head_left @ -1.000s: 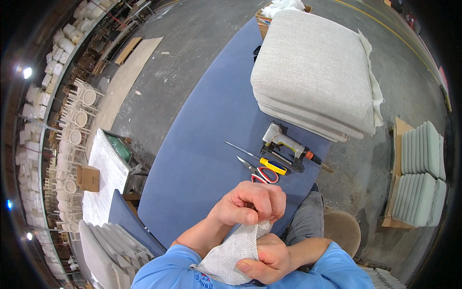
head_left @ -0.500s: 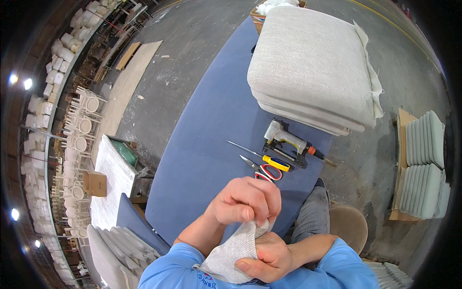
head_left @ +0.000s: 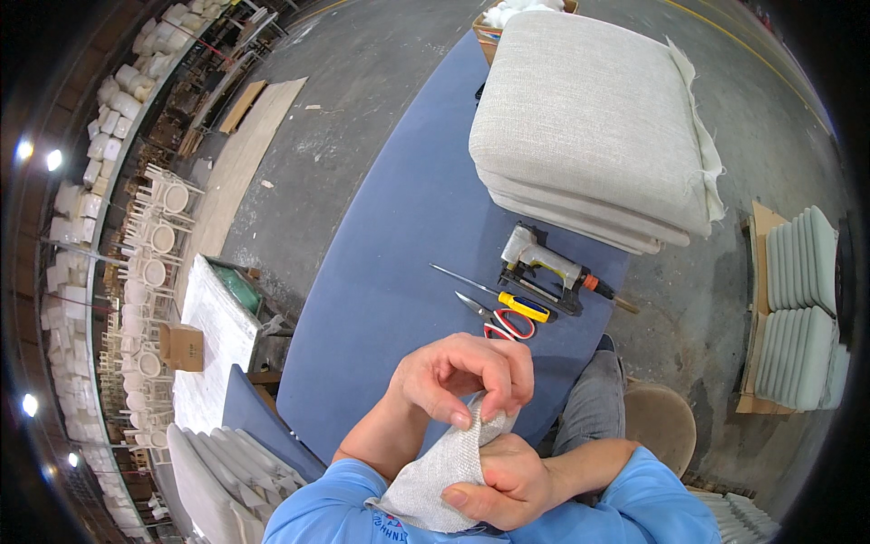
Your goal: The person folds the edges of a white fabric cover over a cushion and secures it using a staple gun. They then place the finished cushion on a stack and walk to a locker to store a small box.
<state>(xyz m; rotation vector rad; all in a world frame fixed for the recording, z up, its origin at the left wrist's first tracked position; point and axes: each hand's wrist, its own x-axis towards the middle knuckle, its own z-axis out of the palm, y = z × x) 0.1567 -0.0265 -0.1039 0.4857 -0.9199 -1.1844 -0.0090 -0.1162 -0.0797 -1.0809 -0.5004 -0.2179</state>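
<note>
A pale grey woven fabric piece [head_left: 430, 485] is bunched up close against my blue shirt. My left hand [head_left: 467, 376] is bent over its upper end, the thumb and fingertips pinching the edge. Below it, my right hand [head_left: 507, 480] grips the same fabric from the right, its thumb stretched out over the cloth and the other fingers curled and partly hidden. Just beyond my hands on the blue table [head_left: 381, 245] lie scissors [head_left: 509, 325] with red and white handles, a yellow-handled screwdriver [head_left: 524, 306] and a metal staple gun [head_left: 548, 269].
Grey upholstered cushions [head_left: 589, 118] are stacked at the table's far right, near a box of white stuffing [head_left: 526, 11]. More cushions [head_left: 802, 308] stand on the floor at right. A round stool [head_left: 659, 424] is by my leg. Chair frames [head_left: 149, 263] line the left.
The fingers of my left hand have loosened and shifted, its thumb now lower against the fabric edge. My right hand keeps its hold. The view has moved very slightly.
</note>
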